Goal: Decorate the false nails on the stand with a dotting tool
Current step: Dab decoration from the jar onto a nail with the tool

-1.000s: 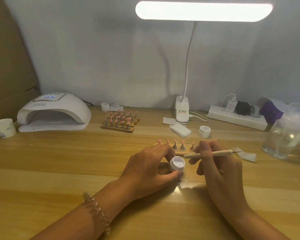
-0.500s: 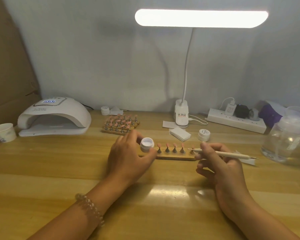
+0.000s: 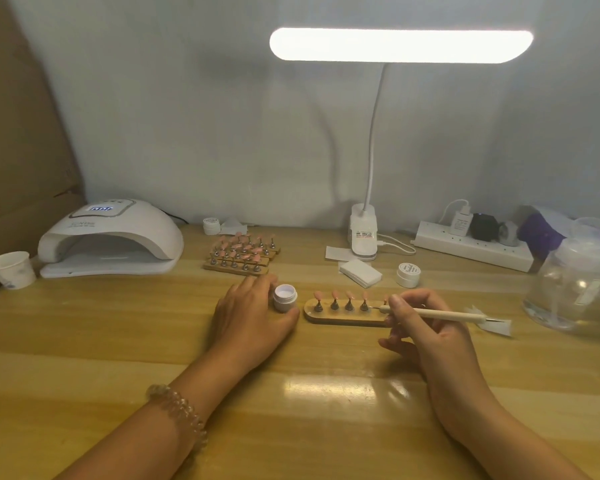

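A wooden stand (image 3: 343, 316) lies mid-table with several pink false nails (image 3: 335, 295) on small metal holders. My right hand (image 3: 426, 327) pinches a cream dotting tool (image 3: 440, 314), its tip pointing left at the holder nearest that hand. The stand's right end is hidden behind my fingers. My left hand (image 3: 250, 317) holds a small white open jar (image 3: 285, 297) standing on the table just left of the stand.
A white nail lamp (image 3: 108, 237) and paper cup (image 3: 11, 270) sit at the left. Behind are more nail stands (image 3: 241, 254), two closed jars (image 3: 408, 274) (image 3: 211, 225), white pads (image 3: 360, 271), the desk lamp base (image 3: 362, 237), a power strip (image 3: 471, 245) and a clear bottle (image 3: 568, 282).
My left hand carried the open jar from the table's middle up and left, setting it beside the stand. My right hand drew away from the jar and brought the tool tip to the stand.
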Demonstrator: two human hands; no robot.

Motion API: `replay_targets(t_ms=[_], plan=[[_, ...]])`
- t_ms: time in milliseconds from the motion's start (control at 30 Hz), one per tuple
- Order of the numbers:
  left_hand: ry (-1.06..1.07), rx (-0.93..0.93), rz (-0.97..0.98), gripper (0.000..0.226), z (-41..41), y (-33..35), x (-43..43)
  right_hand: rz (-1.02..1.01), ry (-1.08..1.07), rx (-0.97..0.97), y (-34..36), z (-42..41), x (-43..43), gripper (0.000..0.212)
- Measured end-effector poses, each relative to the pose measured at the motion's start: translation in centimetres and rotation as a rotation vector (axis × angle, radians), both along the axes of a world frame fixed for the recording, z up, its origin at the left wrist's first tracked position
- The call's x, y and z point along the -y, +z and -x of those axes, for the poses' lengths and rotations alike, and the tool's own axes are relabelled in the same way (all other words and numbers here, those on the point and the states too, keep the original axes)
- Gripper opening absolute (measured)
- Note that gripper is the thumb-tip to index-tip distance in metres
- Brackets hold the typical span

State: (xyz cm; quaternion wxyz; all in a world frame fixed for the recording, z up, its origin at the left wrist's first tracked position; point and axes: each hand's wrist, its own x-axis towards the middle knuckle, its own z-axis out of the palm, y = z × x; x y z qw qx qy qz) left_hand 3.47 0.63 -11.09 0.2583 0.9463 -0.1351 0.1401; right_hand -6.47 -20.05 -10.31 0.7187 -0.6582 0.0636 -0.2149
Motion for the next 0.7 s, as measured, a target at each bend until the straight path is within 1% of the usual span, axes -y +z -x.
replay_targets(t_ms=[67, 100, 167, 200, 300, 467, 567, 633, 700], plan=[[-0.019, 0.099, -0.046, 0.061, 0.3, 0.2, 0.3, -0.002, -0.006, 0.001, 0.0, -0.1, 0.1, 0.017], [-0.040, 0.171, -0.072, 0.059, 0.4, 0.3, 0.6, 0.000, -0.007, 0.000, 0.0, -0.1, 0.1, 0.016], [-0.073, 0.277, -0.113, 0.049, 0.8, 0.8, 1.4, 0.003, -0.005, 0.000, 0.0, -0.2, 0.0, 0.014], [-0.081, 0.292, -0.126, 0.043, 1.0, 0.9, 1.8, 0.003, -0.004, 0.002, 0.0, -0.2, 0.0, 0.014], [-0.080, 0.243, -0.146, 0.026, 1.1, 0.5, 2.5, 0.011, 0.001, 0.008, -0.1, -0.3, -0.2, 0.014], [-0.083, 0.186, -0.106, 0.017, 0.9, 0.1, 2.7, -0.004, 0.077, 0.020, 0.2, -0.5, -0.5, 0.017], [-0.090, 0.174, -0.082, 0.011, 0.9, 0.3, 2.9, 0.025, 0.096, 0.020, 0.3, -0.7, -0.4, 0.017], [-0.101, 0.190, -0.077, 0.005, 1.0, 0.3, 2.9, 0.019, 0.109, 0.012, 0.4, -0.8, -0.3, 0.021], [-0.134, 0.246, -0.087, 0.003, 1.4, 0.5, 2.9, 0.012, 0.117, -0.007, 0.4, -0.9, -0.2, 0.026]])
